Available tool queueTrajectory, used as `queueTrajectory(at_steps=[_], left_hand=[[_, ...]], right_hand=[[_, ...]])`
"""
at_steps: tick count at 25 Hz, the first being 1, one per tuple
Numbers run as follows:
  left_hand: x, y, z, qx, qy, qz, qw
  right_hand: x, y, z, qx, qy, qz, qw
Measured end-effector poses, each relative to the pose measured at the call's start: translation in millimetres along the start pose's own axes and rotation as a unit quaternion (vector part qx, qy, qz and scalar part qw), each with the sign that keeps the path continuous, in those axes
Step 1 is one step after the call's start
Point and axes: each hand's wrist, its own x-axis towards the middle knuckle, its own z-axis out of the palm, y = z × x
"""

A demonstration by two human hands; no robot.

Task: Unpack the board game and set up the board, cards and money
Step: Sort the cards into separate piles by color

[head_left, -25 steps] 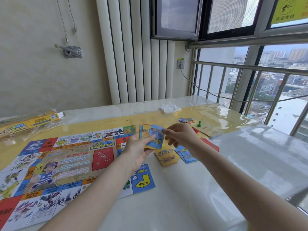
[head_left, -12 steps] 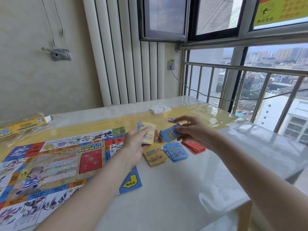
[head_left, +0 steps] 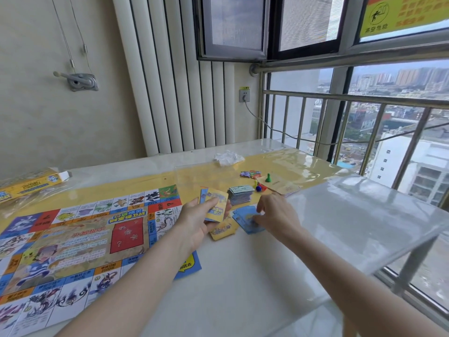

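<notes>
Fingers (head_left: 224,210) of the left hand (head_left: 196,223) curl round a small fan of yellow-backed cards (head_left: 215,204), held just above the bench (head_left: 243,276). Right hand (head_left: 275,215) lies on the blue card pile (head_left: 245,220), fingertips pressing its top card; whether they pinch it I cannot tell. A yellow card pile (head_left: 223,230) sits between the hands. Beyond them stand a stack of money (head_left: 240,194) and coloured pawns (head_left: 261,184). The board (head_left: 73,239) lies unfolded at left, the box (head_left: 29,184) behind it.
</notes>
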Motion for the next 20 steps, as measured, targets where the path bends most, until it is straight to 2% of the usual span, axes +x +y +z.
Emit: queueTrajectory(at_steps=[2, 3, 4, 6, 7, 10, 12, 14, 15, 18, 20], left_hand=[[-1, -1, 1, 0.004, 0.007, -0.008, 1.000], [-1, -1, 2, 0.003, 0.011, -0.009, 1.000], [-1, 0, 4, 0.003, 0.015, -0.007, 1.000], [-2, 4, 7, 0.003, 0.003, -0.006, 1.000], [-4, 6, 8, 0.002, -0.013, -0.010, 1.000], [-7, 15, 1, -0.008, -0.049, -0.019, 0.999], [-7, 21, -9, -0.023, -0.034, -0.011, 0.999], [-8, 28, -23, -0.049, -0.003, 0.001, 0.999], [-7, 30, -29, -0.057, 0.011, 0.002, 0.998], [-10, 31, -42, -0.032, 0.044, -0.017, 0.998], [-12, 28, -44, -0.004, 0.047, -0.029, 0.998]], right_hand=[[1, -3, -2, -0.014, 0.032, -0.013, 0.999], [3, -6, -5, 0.035, 0.045, -0.021, 0.998], [5, -10, -9, 0.128, 0.036, -0.027, 0.991], [7, -21, -14, 0.343, -0.048, -0.033, 0.937], [7, -25, -15, 0.399, -0.077, -0.033, 0.913], [12, -32, -11, 0.457, -0.083, -0.031, 0.885], [18, -36, -13, 0.479, -0.057, -0.014, 0.876], [25, -38, -18, 0.482, -0.062, -0.012, 0.874], [27, -39, -22, 0.455, -0.092, -0.020, 0.886], [28, -47, -22, 0.258, -0.200, -0.061, 0.943], [30, -53, -11, 0.156, -0.199, -0.090, 0.963]])
